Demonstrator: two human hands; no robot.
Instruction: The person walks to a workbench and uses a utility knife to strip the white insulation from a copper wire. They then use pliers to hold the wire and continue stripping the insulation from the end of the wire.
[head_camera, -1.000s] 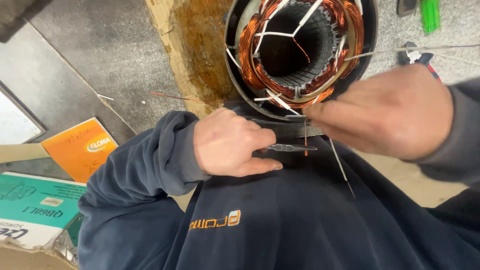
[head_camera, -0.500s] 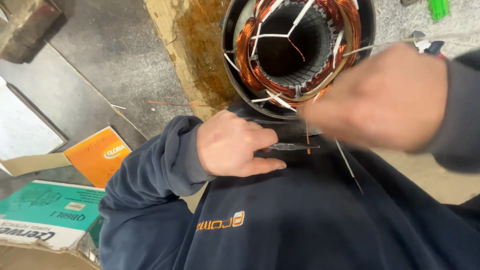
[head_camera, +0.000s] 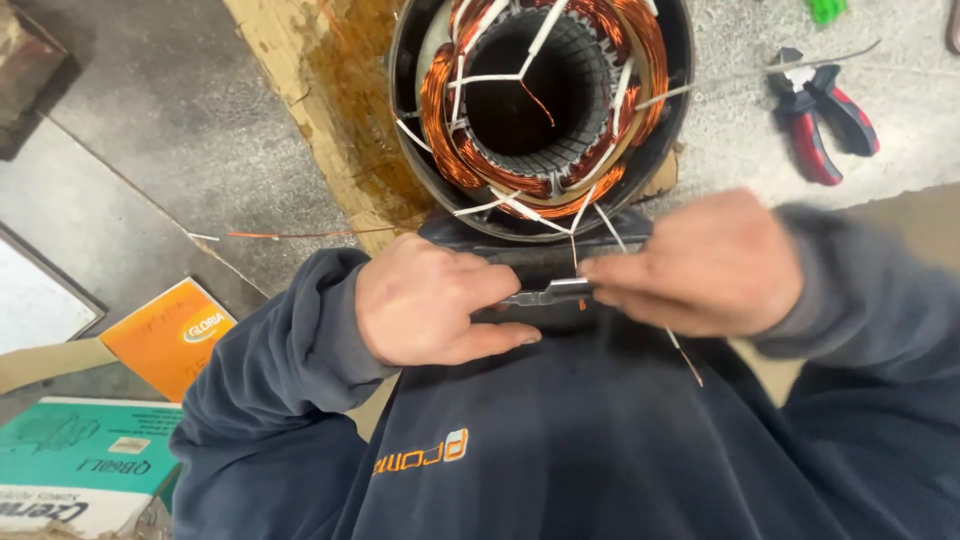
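Navy sweatshirt (head_camera: 600, 450) fills the bottom of the shot. Just above it, both hands pinch a small metal tool (head_camera: 550, 294) lying left-right between them, right under the stator (head_camera: 540, 100). Left hand (head_camera: 430, 300) has its grip closed on the tool's left end; right hand (head_camera: 700, 265) pinches the right end, fingers tight, with thin white ties (head_camera: 575, 225) running up to the copper windings. Stator's bore faces the camera. Bottom left: a teal-and-white box (head_camera: 70, 470), then an orange booklet (head_camera: 165, 335). Further back on the grey surface (head_camera: 160, 140), red-handled pliers (head_camera: 820, 110) lie to the right of the stator.
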